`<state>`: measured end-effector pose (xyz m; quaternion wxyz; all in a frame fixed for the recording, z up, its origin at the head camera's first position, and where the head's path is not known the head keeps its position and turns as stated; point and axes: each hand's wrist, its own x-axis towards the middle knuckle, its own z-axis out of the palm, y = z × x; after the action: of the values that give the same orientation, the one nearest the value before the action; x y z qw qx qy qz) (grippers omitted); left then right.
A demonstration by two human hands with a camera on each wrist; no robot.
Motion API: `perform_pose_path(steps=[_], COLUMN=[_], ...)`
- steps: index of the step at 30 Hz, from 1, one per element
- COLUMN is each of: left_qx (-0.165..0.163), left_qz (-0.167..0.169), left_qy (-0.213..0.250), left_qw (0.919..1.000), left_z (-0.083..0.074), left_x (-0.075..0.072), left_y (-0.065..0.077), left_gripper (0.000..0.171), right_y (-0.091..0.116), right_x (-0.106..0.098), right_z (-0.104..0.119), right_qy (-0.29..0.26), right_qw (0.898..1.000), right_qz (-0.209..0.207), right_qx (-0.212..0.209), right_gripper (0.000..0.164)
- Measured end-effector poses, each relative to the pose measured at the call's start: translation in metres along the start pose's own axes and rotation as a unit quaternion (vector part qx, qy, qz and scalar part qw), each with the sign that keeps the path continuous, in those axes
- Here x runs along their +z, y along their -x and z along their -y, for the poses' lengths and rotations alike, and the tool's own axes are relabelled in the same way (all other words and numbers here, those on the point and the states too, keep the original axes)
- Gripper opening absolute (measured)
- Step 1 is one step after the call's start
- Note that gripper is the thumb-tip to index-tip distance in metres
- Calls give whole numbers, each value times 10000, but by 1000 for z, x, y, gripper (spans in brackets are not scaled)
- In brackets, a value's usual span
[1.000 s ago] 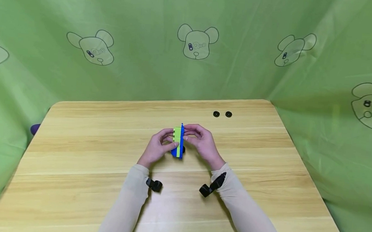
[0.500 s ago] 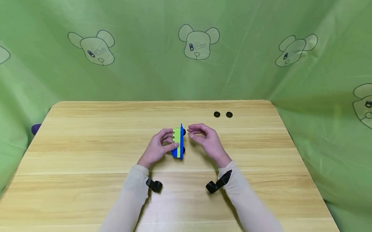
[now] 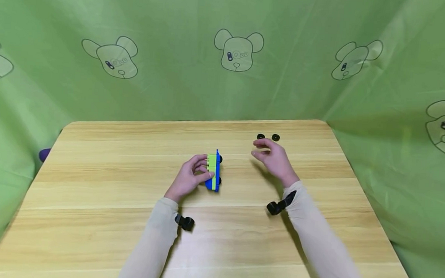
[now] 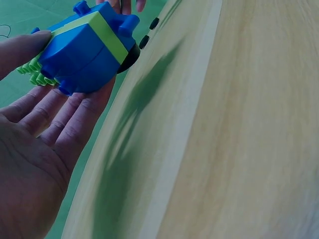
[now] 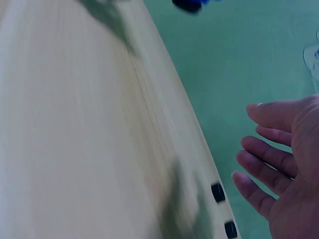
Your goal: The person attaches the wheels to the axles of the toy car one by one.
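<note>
My left hand [image 3: 188, 176] grips a blue and lime-green toy car built of blocks [image 3: 212, 172], holding it on its side above the table. Two black wheels show on the car's right side in the head view. From the left wrist view, the thumb presses the top of the car [image 4: 84, 55] while the fingers lie beneath it. My right hand [image 3: 276, 158] holds nothing, its fingers and thumb spread apart. Just beyond its fingertips, two loose black wheels lie on the table, the left wheel [image 3: 261, 136] and the right wheel [image 3: 276, 137].
The wooden table [image 3: 126, 243] reaches to a green curtain [image 3: 173, 69] printed with bear heads at the back and sides. A purple thing [image 3: 44, 154] shows past the left table edge. Each sleeve carries a black wrist camera.
My right hand has let go of the car's wheel side and moved right and away, toward the loose wheels. My left hand and the car stay almost still.
</note>
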<state>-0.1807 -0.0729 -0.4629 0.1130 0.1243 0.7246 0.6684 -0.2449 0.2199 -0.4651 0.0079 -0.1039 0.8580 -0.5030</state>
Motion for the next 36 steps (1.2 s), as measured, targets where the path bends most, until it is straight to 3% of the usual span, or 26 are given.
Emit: perform_pose_path(steps=[5, 11, 18, 25, 30, 36], left_qx=[52, 8, -32, 102, 147, 63], left_qz=[-37, -54, -98, -228, -296, -267], left_qy=[80, 57, 23, 11, -53, -54], left_qw=[9999, 10000, 9999, 9997, 9994, 9996], left_z=[0, -1, 25, 30, 30, 32], left_x=[-1, -1, -1, 0, -1, -1], left_y=[0, 0, -12, -13, -13, -14], left_gripper=[59, 59, 63, 61, 59, 59], right_y=[-13, -36, -62, -80, -85, -84], right_x=[-17, -26, -27, -26, -25, -23], right_z=[-14, -25, -32, -42, -46, -46], right_qy=[569, 1259, 1917, 2565, 2830, 2841], right_qw=[9982, 9920, 9811, 9642, 9560, 9558], right_qz=[-106, -81, 242, 666, 759, 760], right_qx=[165, 64, 69, 72, 142, 70], right_gripper=[44, 49, 50, 50, 44, 32])
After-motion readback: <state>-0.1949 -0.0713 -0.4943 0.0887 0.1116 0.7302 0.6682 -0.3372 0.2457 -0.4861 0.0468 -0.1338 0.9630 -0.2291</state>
